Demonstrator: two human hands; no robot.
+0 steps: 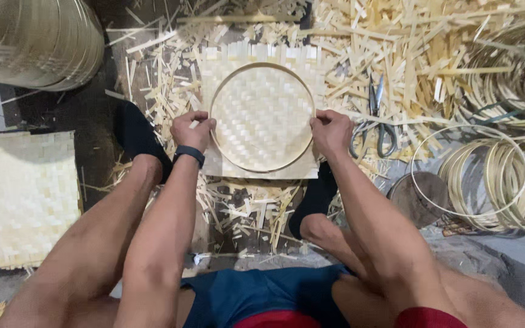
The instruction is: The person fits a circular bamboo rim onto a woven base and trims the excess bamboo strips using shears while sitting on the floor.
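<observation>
A square woven bamboo mat (262,163) lies on the floor between my feet. A round bamboo hoop (261,65) rests on top of it, pressing the weave into a shallow dish. My left hand (191,130) grips the hoop's left edge together with the mat. At the hoop's right edge my right hand (330,130) holds it the same way. A dark band sits on my left wrist (189,153).
Scissors (377,118) lie just right of my right hand among bamboo offcuts (396,48). Loose hoops (505,182) pile up at the right, with a stack of woven mats (19,194) at left and coiled strips (31,42) at top left. A round dark disc (417,197) lies nearby.
</observation>
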